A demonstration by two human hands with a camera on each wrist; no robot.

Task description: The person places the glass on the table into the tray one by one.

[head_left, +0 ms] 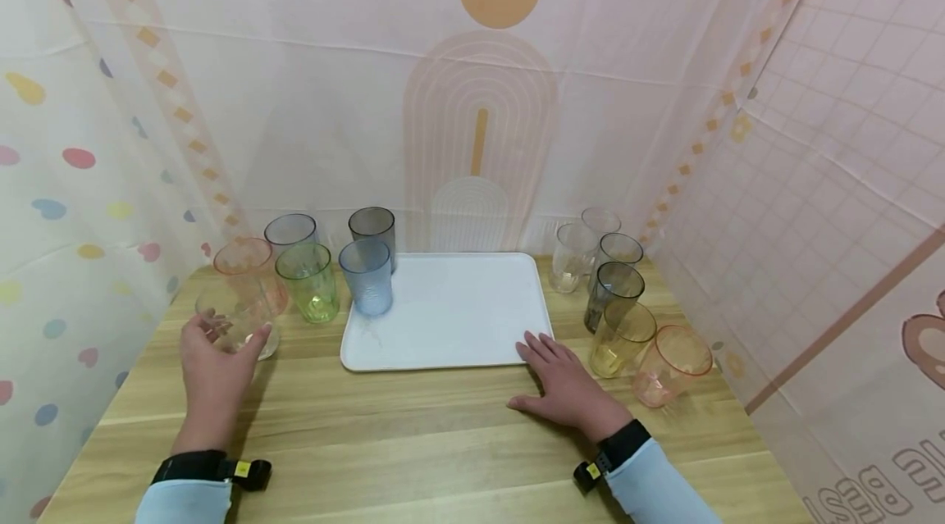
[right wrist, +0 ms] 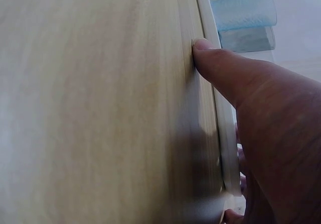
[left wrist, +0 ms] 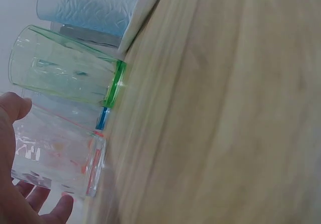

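Observation:
My left hand [head_left: 217,368] is around a clear glass [head_left: 254,331] at the table's left, thumb on one side and fingers on the other. In the left wrist view that glass [left wrist: 57,156] stands on the wood, with an orange-rimmed glass [head_left: 247,249] behind it. Beside it is a green glass [head_left: 313,290]. My right hand [head_left: 568,389] rests spread at the near right corner of a white tray [head_left: 458,319], fingers over its edge and thumb on the table. On the tray's left part stands a blue glass [head_left: 369,282], with a grey glass [head_left: 375,225] behind it.
A bluish glass [head_left: 291,230] stands at the back left. Right of the tray are several glasses, among them a clear one [head_left: 568,262], a dark grey one [head_left: 613,294], a yellow one [head_left: 620,344] and an orange one [head_left: 664,372]. A patterned curtain [head_left: 317,122] hangs behind the table.

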